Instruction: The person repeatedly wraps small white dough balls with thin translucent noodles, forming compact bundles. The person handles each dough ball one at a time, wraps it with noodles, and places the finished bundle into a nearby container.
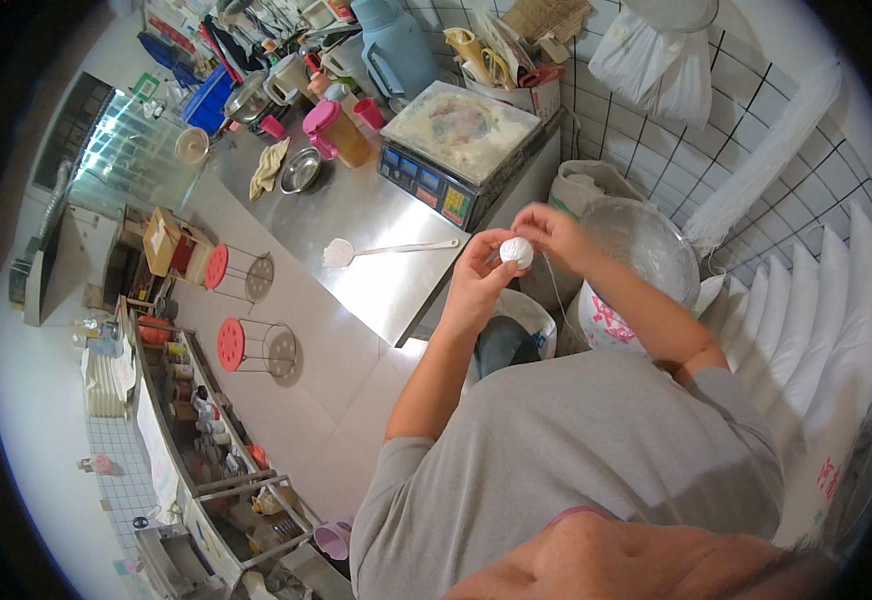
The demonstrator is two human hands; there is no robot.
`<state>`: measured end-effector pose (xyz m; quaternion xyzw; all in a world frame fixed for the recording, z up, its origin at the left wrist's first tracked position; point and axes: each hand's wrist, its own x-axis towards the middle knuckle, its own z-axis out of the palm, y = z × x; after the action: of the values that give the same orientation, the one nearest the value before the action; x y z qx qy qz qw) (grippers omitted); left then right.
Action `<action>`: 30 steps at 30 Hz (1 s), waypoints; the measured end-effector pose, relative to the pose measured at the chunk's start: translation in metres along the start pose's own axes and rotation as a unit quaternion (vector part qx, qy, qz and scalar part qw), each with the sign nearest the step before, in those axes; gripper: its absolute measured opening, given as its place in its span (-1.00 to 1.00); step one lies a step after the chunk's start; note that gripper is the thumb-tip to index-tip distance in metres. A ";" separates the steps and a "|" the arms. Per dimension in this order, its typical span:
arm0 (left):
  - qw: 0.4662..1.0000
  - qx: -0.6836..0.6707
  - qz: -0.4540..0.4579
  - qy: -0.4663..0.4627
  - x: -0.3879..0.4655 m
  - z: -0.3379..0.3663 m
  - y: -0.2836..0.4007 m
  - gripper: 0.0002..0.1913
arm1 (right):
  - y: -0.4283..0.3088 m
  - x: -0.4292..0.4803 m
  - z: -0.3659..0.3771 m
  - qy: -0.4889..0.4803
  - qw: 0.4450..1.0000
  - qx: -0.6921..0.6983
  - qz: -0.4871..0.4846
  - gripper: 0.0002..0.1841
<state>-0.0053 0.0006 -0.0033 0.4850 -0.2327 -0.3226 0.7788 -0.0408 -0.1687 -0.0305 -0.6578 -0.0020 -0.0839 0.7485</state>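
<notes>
A small ball of wound white string [516, 253] sits between the thumb and fingers of my left hand [479, 274], just off the corner of the steel table [406, 304]. My right hand [558, 234] is beside the ball, its fingers pinched together and blurred. From beneath those fingers a loose white strand [553, 283] hangs down towards my lap. It passes in front of a white bucket [607, 319] with red print.
A digital scale [466, 131], a fly swatter [398, 250], a metal bowl [301, 171] and a pink-lidded jug [342, 139] stand or lie on the table. White sacks [818, 322] line my right. Two red-topped stools [232, 343] occupy the floor. A mesh-like white bundle [770, 154] hangs along the wall.
</notes>
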 end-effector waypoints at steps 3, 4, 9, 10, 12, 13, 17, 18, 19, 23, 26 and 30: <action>1.000 0.008 0.015 0.013 0.003 -0.006 0.001 -0.64 | 0.014 -0.033 0.024 0.021 0.987 -0.157 0.001 -0.84; 1.000 0.016 0.020 0.014 0.004 -0.009 0.002 -0.64 | 0.011 -0.044 0.031 0.019 0.977 -0.202 -0.068 -0.83; 0.990 0.142 0.011 0.006 0.008 -0.012 0.001 -0.63 | -0.033 -0.036 0.014 -0.031 0.928 -0.326 -0.180 -0.85; 0.990 0.144 0.001 -0.005 0.008 -0.010 0.000 -0.63 | -0.038 -0.024 0.009 -0.006 0.929 -0.321 -0.186 -0.86; 0.993 0.112 -0.004 -0.045 0.007 -0.006 -0.001 -0.61 | -0.041 -0.017 0.006 0.088 0.927 -0.293 -0.219 -0.86; 0.994 0.097 -0.011 -0.059 0.006 -0.005 0.000 -0.60 | -0.039 -0.016 0.006 0.043 0.929 -0.331 -0.158 -0.86; 0.998 0.051 0.010 -0.019 0.005 -0.008 0.005 -0.59 | -0.028 -0.038 0.018 -0.139 0.924 -0.356 -0.024 -0.86; 0.990 0.132 0.038 0.009 0.006 -0.009 0.005 -0.60 | -0.028 -0.041 0.018 -0.110 0.941 -0.310 -0.082 -0.87; 0.989 0.145 0.027 -0.010 0.006 -0.010 0.005 -0.60 | -0.029 -0.044 0.018 -0.110 0.948 -0.273 -0.117 -0.86; 0.990 0.132 0.010 -0.051 0.008 -0.008 0.001 -0.60 | -0.039 -0.033 0.013 0.024 0.948 -0.291 -0.126 -0.91; 0.995 0.090 0.022 -0.040 0.009 -0.006 0.002 -0.62 | -0.040 -0.030 0.014 -0.096 0.893 -0.440 0.004 -0.89; 0.985 0.172 -0.024 -0.024 0.010 -0.006 0.007 -0.65 | -0.032 -0.036 0.013 -0.054 0.941 -0.307 -0.132 -0.89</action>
<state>0.0073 -0.0009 0.0013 0.6094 -0.2913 -0.3078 0.6701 -0.0792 -0.1549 -0.0018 -0.8530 -0.1030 -0.1429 0.4912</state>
